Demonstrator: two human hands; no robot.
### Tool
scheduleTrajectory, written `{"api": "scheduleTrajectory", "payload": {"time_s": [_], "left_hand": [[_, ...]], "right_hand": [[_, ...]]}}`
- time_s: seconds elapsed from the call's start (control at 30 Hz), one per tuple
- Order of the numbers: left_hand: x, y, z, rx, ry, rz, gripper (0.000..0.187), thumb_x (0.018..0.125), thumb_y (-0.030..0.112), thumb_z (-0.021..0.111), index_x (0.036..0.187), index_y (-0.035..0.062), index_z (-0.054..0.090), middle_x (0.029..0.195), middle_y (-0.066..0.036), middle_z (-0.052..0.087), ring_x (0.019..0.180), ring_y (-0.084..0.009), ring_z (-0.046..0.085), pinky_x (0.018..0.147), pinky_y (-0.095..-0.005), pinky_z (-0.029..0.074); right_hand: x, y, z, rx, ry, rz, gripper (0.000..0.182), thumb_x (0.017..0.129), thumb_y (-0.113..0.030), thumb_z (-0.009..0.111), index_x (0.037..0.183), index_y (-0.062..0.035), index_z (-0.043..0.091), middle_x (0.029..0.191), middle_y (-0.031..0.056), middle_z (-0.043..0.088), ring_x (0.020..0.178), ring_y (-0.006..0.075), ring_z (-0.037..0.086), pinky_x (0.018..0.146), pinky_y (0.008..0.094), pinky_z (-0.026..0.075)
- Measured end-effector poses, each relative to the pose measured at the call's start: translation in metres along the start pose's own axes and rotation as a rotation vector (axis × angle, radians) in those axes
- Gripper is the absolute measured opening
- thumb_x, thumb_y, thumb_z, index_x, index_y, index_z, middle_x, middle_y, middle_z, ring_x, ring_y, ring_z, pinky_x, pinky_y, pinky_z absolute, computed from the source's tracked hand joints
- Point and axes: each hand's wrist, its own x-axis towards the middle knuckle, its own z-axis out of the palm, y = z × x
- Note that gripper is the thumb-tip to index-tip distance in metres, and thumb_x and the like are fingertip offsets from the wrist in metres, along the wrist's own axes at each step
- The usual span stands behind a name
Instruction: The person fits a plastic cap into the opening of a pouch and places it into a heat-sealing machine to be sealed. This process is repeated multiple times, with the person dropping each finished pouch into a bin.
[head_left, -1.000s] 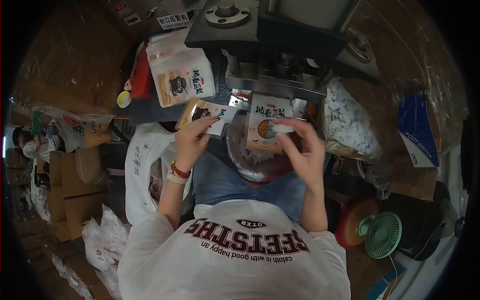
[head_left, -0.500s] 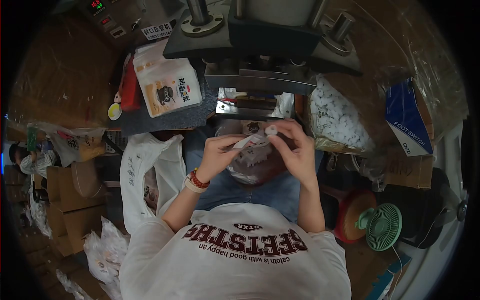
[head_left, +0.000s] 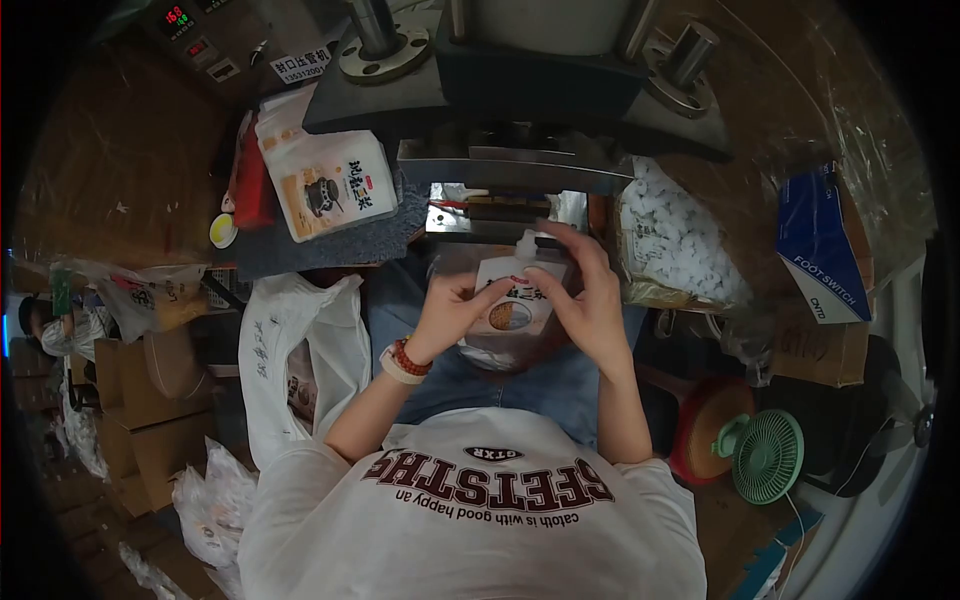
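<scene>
Between my hands is a printed plastic pouch (head_left: 527,300), upright in front of the machine's metal jaws (head_left: 508,205), with a white spout (head_left: 527,243) at its top. My left hand (head_left: 452,305) pinches the pouch's left side with thumb and fingers. At the right side, my right hand (head_left: 583,300) holds the pouch, its thumb on the front and its fingers reaching up beside the spout. A stack of printed pouches (head_left: 335,190) lies on a grey mat at the left.
White spouts (head_left: 675,240) fill a bag at the right, beside a blue and white box (head_left: 822,245). A green fan (head_left: 768,456) stands at lower right. A white bag (head_left: 268,365) hangs at the left. At far left, part of another person (head_left: 75,330) shows.
The pouch now faces up with its printing visible and the spout at its top edge. Before, the spout was between my right fingers. The view has shifted slightly.
</scene>
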Motion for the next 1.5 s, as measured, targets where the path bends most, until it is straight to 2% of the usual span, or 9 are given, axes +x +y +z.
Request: {"api": "scheduleTrajectory", "payload": {"time_s": [0.17,0.27,0.53,0.67,0.7,0.8,0.93,1.23,1.5], "left_hand": [[0.029,-0.005,0.000,-0.518,0.046,-0.358,0.021,0.091,0.014,0.065,0.096,-0.0059,0.068,0.086,-0.007,0.070,0.072,-0.0108,0.066,0.065,-0.0235,0.052],[0.051,0.001,-0.007,-0.625,0.076,-0.358,0.023,0.090,0.015,0.065,0.099,-0.0060,0.066,0.093,-0.010,0.070,0.076,-0.0120,0.066,0.067,-0.0248,0.053],[0.058,-0.005,-0.030,-0.480,-0.021,-0.441,0.028,0.090,0.018,0.066,0.108,-0.0041,0.064,0.096,-0.009,0.070,0.084,-0.0176,0.068,0.074,-0.0270,0.053],[0.043,0.001,-0.081,1.394,0.618,0.129,0.076,0.076,0.055,0.070,0.135,0.0126,0.048,0.141,-0.014,0.044,0.129,-0.0334,0.042,0.107,-0.0545,0.027],[0.034,-0.019,-0.101,1.374,0.532,0.086,0.087,0.076,0.060,0.066,0.143,0.0134,0.037,0.153,-0.010,0.026,0.139,-0.0283,0.030,0.109,-0.0620,0.013],[-0.001,-0.031,-0.122,1.337,0.161,0.100,0.083,0.077,0.053,0.068,0.143,0.0149,0.037,0.152,-0.009,0.030,0.139,-0.0266,0.031,0.110,-0.0579,0.018],[-0.027,-0.028,-0.117,1.052,0.289,0.253,0.051,0.073,0.010,0.071,0.122,0.0163,0.061,0.113,-0.007,0.067,0.102,-0.0254,0.065,0.084,-0.0351,0.051],[-0.032,0.043,-0.061,0.753,0.223,0.551,0.040,0.065,-0.006,0.064,0.103,0.0059,0.069,0.099,-0.008,0.071,0.097,-0.0268,0.068,0.077,-0.0324,0.055],[-0.011,0.009,-0.018,0.090,-0.051,0.164,0.022,0.077,0.000,0.069,0.099,0.0005,0.071,0.091,-0.012,0.071,0.080,-0.0157,0.069,0.068,-0.0262,0.054]], "right_hand": [[0.009,0.010,-0.047,-0.104,0.285,0.045,0.029,0.086,-0.010,0.066,0.113,-0.0002,0.060,0.112,0.0118,0.064,0.103,0.0193,0.060,0.090,0.0316,0.045],[0.016,0.040,-0.060,-0.761,0.351,0.011,0.025,0.086,-0.014,0.063,0.107,0.0007,0.063,0.105,0.0175,0.064,0.087,0.0375,0.061,0.080,0.0415,0.048],[0.008,0.077,-0.061,-0.598,0.128,0.353,0.022,0.085,-0.009,0.062,0.104,0.0019,0.065,0.099,0.0202,0.066,0.090,0.0338,0.062,0.078,0.0387,0.048],[0.006,0.064,-0.065,-0.722,0.152,0.208,0.024,0.087,-0.008,0.061,0.109,0.0006,0.064,0.096,0.0199,0.066,0.090,0.0319,0.063,0.081,0.0353,0.048],[0.006,0.059,-0.063,-0.722,0.151,0.209,0.024,0.087,-0.008,0.061,0.109,0.0006,0.064,0.096,0.0199,0.066,0.090,0.0319,0.063,0.081,0.0353,0.048],[0.013,0.033,-0.053,-0.518,0.409,0.051,0.024,0.091,-0.008,0.060,0.113,0.0008,0.063,0.100,0.0161,0.067,0.093,0.0236,0.064,0.085,0.0307,0.047],[0.002,-0.006,-0.017,0.383,0.310,0.008,0.024,0.086,0.003,0.065,0.109,0.0041,0.063,0.107,0.0089,0.066,0.093,0.0100,0.060,0.076,0.0208,0.049],[0.006,-0.032,0.037,0.087,-0.087,-0.508,0.025,0.076,0.002,0.070,0.100,0.0019,0.065,0.096,0.0127,0.068,0.090,0.0276,0.064,0.078,0.0339,0.052],[0.000,-0.008,0.016,0.405,-0.067,0.025,0.022,0.079,0.005,0.068,0.101,0.0010,0.065,0.096,0.0082,0.069,0.093,0.0178,0.063,0.080,0.0290,0.050]]}}
